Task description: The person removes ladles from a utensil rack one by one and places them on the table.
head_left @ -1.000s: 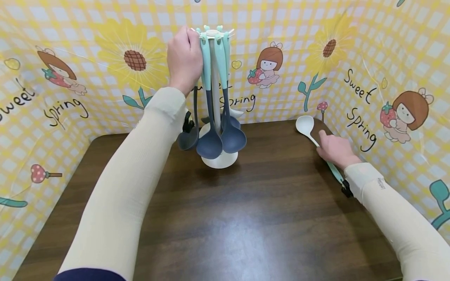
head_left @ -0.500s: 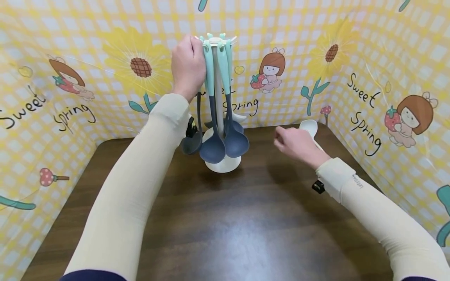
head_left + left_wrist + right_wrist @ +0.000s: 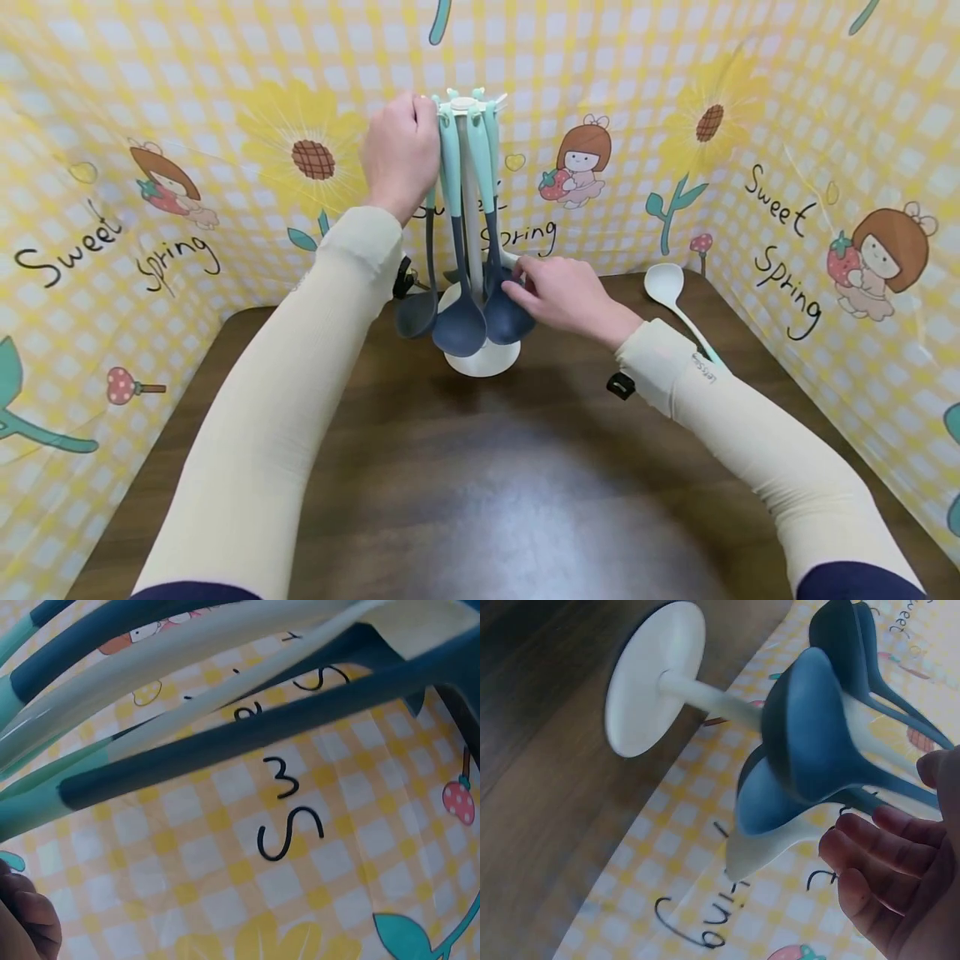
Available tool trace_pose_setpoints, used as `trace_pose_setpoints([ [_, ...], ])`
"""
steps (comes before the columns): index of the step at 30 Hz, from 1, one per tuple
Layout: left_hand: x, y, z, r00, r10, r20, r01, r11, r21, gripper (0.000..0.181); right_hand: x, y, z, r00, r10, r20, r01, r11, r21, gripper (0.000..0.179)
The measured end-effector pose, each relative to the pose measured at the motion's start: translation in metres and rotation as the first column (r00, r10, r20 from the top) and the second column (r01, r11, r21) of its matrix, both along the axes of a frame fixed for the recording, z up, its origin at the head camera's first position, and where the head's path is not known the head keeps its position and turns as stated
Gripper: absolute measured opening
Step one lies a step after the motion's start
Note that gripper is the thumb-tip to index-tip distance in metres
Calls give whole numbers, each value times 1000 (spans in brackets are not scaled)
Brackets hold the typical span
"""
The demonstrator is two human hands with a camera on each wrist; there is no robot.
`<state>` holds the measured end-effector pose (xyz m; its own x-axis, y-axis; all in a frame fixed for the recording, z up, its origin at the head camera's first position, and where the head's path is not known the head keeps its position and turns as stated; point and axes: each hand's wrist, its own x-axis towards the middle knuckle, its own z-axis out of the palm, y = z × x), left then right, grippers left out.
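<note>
A white utensil stand carries several hanging utensils with mint-green handles. My left hand grips the stand's top at the left, its fingers curled in beside the handles; what they close on is hidden. On the right, my right hand has come up against a dark blue ladle. In the right wrist view its half-curled fingers lie behind the ladle's stem, close to a white utensil, with the thumb on the other side. Two more dark ladles, a front one and a left one, hang there.
A white ladle lies on the brown table at the back right, its handle partly under my right forearm. Patterned yellow-and-white cloth walls the back and both sides.
My right hand has left the white ladle at the right and moved left to the hanging ladles. My left hand keeps its place at the top of the stand. The head view has shifted slightly.
</note>
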<state>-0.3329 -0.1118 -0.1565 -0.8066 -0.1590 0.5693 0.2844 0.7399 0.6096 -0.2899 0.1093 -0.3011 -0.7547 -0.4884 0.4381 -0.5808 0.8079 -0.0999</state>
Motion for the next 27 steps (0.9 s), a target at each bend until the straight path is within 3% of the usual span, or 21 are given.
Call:
trace_pose_setpoints([
  [4, 2, -1, 1, 1000, 6, 12, -5, 999, -40, 39, -1, -11, 1, 1000, 2, -7, -2, 1000, -12, 32],
  [9, 3, 0, 0, 1000, -6, 6, 6, 1000, -18, 39, -3, -15, 3, 1000, 8, -12, -9, 998, -55, 31],
  [16, 3, 1, -4, 1000, -6, 13, 6, 1000, 7, 38, -15, -11, 6, 1000, -5, -20, 1, 982, -189, 32],
  [21, 4, 1, -3, 1000, 3, 1, -3, 1000, 9, 38, -30, -9, 10, 996, 3, 87, 20, 964, -265, 29],
  [27, 7, 5, -3, 1000, -10, 3, 9, 1000, 4, 38, -41, -11, 10, 975, 73, 209, -6, 953, -304, 33],
])
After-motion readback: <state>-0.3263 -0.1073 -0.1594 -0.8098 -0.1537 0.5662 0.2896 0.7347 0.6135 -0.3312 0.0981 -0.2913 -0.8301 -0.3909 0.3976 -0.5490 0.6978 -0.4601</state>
